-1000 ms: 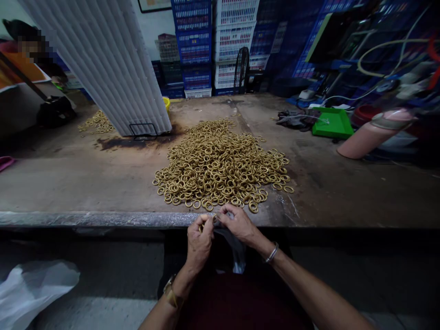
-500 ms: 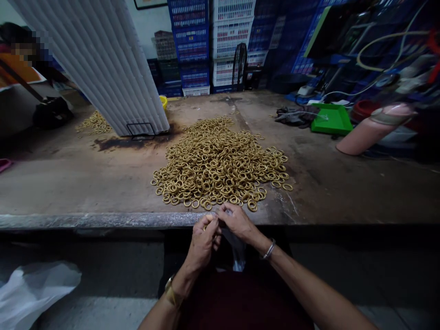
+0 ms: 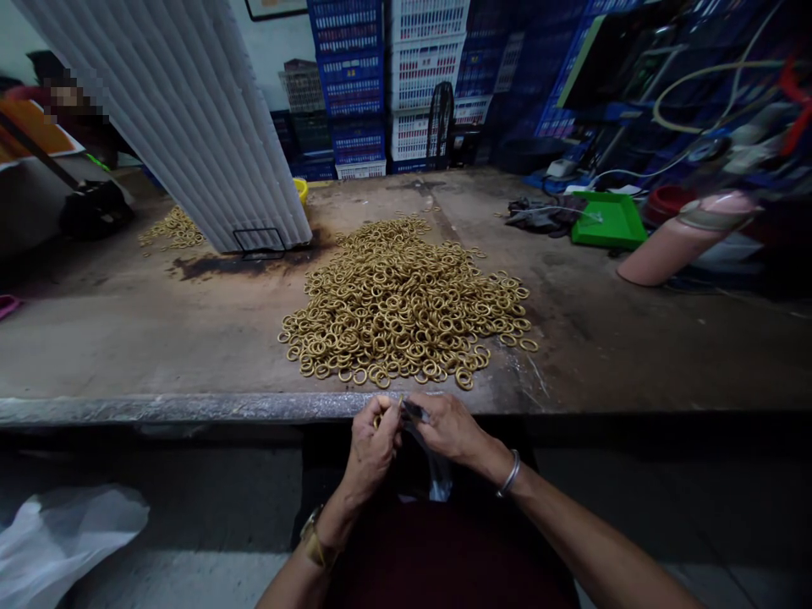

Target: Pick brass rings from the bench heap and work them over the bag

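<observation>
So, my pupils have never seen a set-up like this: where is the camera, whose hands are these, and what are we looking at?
There is no robot. A person wears the camera on their head, looking forward and down at their own bare hands. On the worktable lies a big pile of gold-coloured rings; farther right are a green tray and a pink bottle. The left hand holds similar rings. The right hand meets it; what its fingertips grip is unclear.

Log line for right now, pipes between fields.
left hand: holding gold rings | right hand: close beside it | things: ring pile on table, beyond hands | rest: green tray, pink bottle to the right
</observation>
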Action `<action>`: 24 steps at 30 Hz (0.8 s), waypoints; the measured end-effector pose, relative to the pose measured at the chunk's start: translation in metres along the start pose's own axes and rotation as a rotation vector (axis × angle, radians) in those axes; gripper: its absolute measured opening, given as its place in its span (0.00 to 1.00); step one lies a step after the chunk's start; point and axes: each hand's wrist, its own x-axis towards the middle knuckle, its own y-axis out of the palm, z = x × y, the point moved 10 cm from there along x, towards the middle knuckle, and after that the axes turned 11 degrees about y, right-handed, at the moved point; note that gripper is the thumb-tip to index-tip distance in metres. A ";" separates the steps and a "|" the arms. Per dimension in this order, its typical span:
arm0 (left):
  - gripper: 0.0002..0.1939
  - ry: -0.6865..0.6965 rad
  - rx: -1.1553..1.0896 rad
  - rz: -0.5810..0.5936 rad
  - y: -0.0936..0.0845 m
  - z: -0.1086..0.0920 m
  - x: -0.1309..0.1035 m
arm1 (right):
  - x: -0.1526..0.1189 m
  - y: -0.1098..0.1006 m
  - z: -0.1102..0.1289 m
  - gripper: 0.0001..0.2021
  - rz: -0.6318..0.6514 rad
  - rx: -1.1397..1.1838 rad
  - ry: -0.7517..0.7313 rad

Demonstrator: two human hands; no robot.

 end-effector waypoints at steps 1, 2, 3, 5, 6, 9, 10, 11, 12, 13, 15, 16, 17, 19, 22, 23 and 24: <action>0.15 0.018 0.010 -0.004 0.000 -0.002 0.001 | -0.002 0.002 0.002 0.07 0.021 -0.049 -0.005; 0.14 0.035 0.020 -0.007 -0.001 -0.004 0.001 | -0.003 0.003 0.003 0.08 0.033 -0.090 -0.002; 0.14 0.051 0.031 -0.012 -0.001 -0.005 0.002 | -0.003 0.003 0.004 0.08 0.040 -0.122 0.006; 0.14 0.084 0.049 -0.016 -0.002 -0.007 0.002 | -0.003 0.004 0.005 0.09 0.055 -0.166 0.016; 0.14 0.094 0.056 -0.013 -0.003 -0.008 0.002 | -0.003 0.005 0.006 0.09 0.064 -0.185 0.019; 0.13 0.066 0.051 0.018 -0.001 -0.007 -0.003 | 0.000 0.005 -0.001 0.09 0.069 -0.243 0.062; 0.14 0.033 0.034 0.043 0.002 -0.004 -0.006 | 0.002 0.004 -0.006 0.10 0.056 -0.260 0.087; 0.14 -0.007 0.011 0.072 0.005 -0.001 -0.010 | 0.004 0.001 -0.010 0.11 0.035 -0.272 0.116; 0.14 -0.046 -0.013 0.108 0.009 0.003 -0.015 | 0.006 -0.002 -0.015 0.11 0.007 -0.279 0.141; 0.14 -0.079 -0.033 0.145 0.014 0.007 -0.020 | 0.009 -0.006 -0.018 0.11 -0.026 -0.277 0.157; 0.13 -0.121 -0.039 0.218 0.023 0.018 -0.027 | 0.015 -0.014 -0.019 0.10 -0.094 -0.258 0.164; 0.12 -0.127 -0.019 0.246 0.025 0.025 -0.029 | 0.018 -0.017 -0.018 0.10 -0.125 -0.244 0.164; 0.11 -0.125 0.012 0.269 0.027 0.033 -0.030 | 0.022 -0.020 -0.016 0.10 -0.151 -0.230 0.160; 0.08 -0.083 0.108 0.293 0.027 0.050 -0.030 | 0.029 -0.024 -0.010 0.11 -0.198 -0.212 0.161; 0.07 -0.011 0.267 0.316 0.023 0.074 -0.029 | 0.039 -0.026 0.000 0.13 -0.240 -0.225 0.148; 0.12 -0.008 0.321 0.296 0.020 0.081 -0.029 | 0.042 -0.026 0.003 0.13 -0.243 -0.241 0.144; 0.16 -0.017 0.367 0.264 0.015 0.087 -0.029 | 0.044 -0.024 0.005 0.13 -0.240 -0.261 0.145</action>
